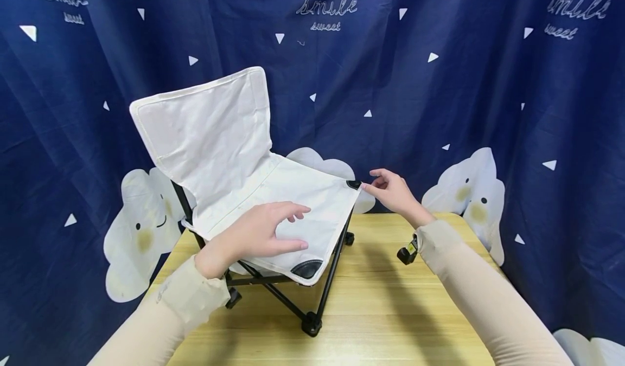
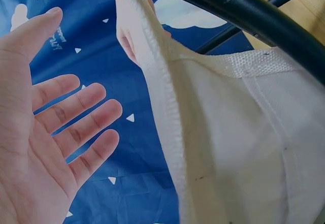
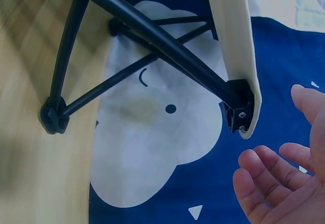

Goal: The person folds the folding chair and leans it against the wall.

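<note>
1. A dark blue curtain (image 1: pixel 464 100) printed with clouds, triangles and lettering hangs behind everything, beyond the table's far edge.
2. The wooden table (image 1: pixel 386 312) fills the lower middle of the head view.
3. The folding chair (image 1: pixel 254 181), white fabric on a black tube frame, stands on the table toward its left and far edges. Its backrest leans to the left and its seat extends to the right.
4. The left sleeve (image 1: pixel 151 312) comes in from the lower left and slants up to the right; the right sleeve (image 1: pixel 493 295) rises from the lower right, slanting left above the right part of the table.
5. The left hand (image 1: pixel 256 233) appears in front of the seat, its back toward the head camera. The thumb points right, well away from the fingers; the left wrist view shows the palm bare and the fingers loosely extended with gaps between them, apart from the fabric.
6. The right hand (image 1: pixel 393 192) reaches left to the seat's far front corner, beyond the table's far edge in the head view. Its fingers curve softly and its thumb stands apart; the right wrist view shows a gap between the fingertips and that corner, with nothing pinched.
7. Black patches mark the seat's near front corner (image 1: pixel 306 269) and far front corner (image 1: pixel 354 184).
</note>
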Tool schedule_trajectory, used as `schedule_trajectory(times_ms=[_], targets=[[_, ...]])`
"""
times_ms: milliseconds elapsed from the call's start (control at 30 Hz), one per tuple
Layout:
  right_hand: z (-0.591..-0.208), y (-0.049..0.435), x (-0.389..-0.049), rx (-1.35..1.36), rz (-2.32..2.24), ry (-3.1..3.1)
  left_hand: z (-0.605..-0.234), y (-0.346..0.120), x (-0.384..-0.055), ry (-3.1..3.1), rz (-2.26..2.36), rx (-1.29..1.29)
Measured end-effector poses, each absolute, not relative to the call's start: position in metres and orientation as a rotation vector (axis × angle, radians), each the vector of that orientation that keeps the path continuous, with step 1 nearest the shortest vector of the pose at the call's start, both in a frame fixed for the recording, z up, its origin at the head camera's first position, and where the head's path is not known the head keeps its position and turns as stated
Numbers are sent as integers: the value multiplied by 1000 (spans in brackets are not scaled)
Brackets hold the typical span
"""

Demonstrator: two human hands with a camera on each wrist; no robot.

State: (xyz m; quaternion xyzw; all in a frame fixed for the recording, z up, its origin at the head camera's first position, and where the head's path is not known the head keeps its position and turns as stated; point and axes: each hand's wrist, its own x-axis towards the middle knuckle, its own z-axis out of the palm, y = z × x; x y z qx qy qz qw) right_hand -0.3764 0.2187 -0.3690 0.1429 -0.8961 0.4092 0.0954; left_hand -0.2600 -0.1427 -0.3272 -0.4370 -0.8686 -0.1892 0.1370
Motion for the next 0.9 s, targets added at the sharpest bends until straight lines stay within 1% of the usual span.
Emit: schedule_trajectory(times_ms=[333,733,900], targets=[[-374,218,-375,414,1226,-2659,-335,-144,-254,-2439,-573,-1311],[-378,217,-378,423,1240,-2656,-342,-147,-243,-2513,-623,-1271],[-379,218,-379,400,1276,-2658,-347,-144,-239,-2519,-639,-1291]])
